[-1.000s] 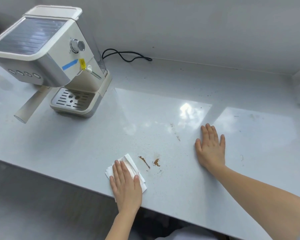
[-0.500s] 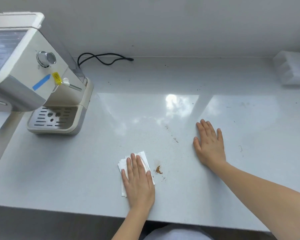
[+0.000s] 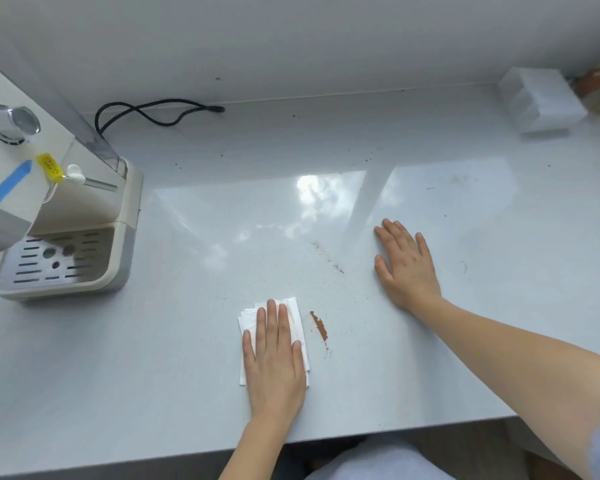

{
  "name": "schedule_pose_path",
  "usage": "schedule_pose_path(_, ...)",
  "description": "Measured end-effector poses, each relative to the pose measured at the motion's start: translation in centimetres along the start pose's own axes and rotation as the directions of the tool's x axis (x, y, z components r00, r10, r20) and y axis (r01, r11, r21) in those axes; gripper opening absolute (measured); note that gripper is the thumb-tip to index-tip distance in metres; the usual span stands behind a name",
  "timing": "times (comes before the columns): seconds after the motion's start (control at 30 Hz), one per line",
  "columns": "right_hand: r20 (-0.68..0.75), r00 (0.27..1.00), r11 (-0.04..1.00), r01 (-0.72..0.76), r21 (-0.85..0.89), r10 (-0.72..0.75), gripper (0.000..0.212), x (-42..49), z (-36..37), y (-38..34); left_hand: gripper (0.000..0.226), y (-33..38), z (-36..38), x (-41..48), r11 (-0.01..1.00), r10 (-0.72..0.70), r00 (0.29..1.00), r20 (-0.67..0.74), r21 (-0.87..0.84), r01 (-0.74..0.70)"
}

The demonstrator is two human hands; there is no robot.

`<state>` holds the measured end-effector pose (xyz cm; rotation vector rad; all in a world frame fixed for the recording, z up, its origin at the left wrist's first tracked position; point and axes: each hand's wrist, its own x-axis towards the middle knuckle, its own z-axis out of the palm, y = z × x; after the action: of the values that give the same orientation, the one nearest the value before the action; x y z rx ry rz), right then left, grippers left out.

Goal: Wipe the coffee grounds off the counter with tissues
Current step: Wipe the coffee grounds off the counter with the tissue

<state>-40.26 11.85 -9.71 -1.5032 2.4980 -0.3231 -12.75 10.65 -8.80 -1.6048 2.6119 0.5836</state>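
Observation:
My left hand (image 3: pixel 274 358) lies flat on a folded white tissue (image 3: pixel 297 327) near the front edge of the pale counter (image 3: pixel 153 375), pressing it down. Just right of the tissue runs a brown streak of coffee grounds (image 3: pixel 319 325), apart from the tissue's edge. Finer specks of grounds (image 3: pixel 329 259) trail farther back toward my right hand. My right hand (image 3: pixel 407 265) rests palm down on the counter, fingers spread, holding nothing.
A cream espresso machine (image 3: pixel 49 202) with a drip tray (image 3: pixel 59 261) stands at the left. Its black cord (image 3: pixel 153 110) loops along the back wall. A white plastic box (image 3: pixel 541 98) sits at the back right corner. The counter's front edge runs just below my left wrist.
My left hand slid the tissue rightward across the grounds, then a little back; two brown spots became one smeared streak. My right hand stayed put. The camera view shifted right.

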Motion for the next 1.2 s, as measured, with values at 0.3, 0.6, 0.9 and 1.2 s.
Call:
schedule_pose_path(0.3, -0.09, 0.986, 0.991, -0.136, 0.021, 0.137, 0.05, -0.1, 0.2, 0.0, 0.057, -6.0, -2.4, 2.0, 0.994, -0.087, 0.996, -0.029, 0.071, 0.088)
schedule_pose_path(0.6, -0.09, 0.985, 0.988, -0.146, 0.046, 0.149, 0.049, 0.1, 0.2, 0.1, 0.055, -3.2, -3.9, 13.4, 0.98, 0.185, 0.982, 0.051, 0.069, -0.188)
schedule_pose_path(0.9, -0.109, 0.979, 0.984, -0.168, 0.064, 0.174, 0.047, 0.3, 0.4, 0.1, 0.054, 3.5, -2.6, 16.2, 0.508, 0.783, 0.487, 0.387, 0.054, -0.86)
schedule_pose_path(1.2, -0.137, 0.979, 0.985, -0.136, 0.102, 0.15, 0.045, 0.2, 0.6, 0.2, 0.057, 1.0, -4.0, 7.8, 0.418, 0.83, 0.345, 0.439, -0.078, -0.905)
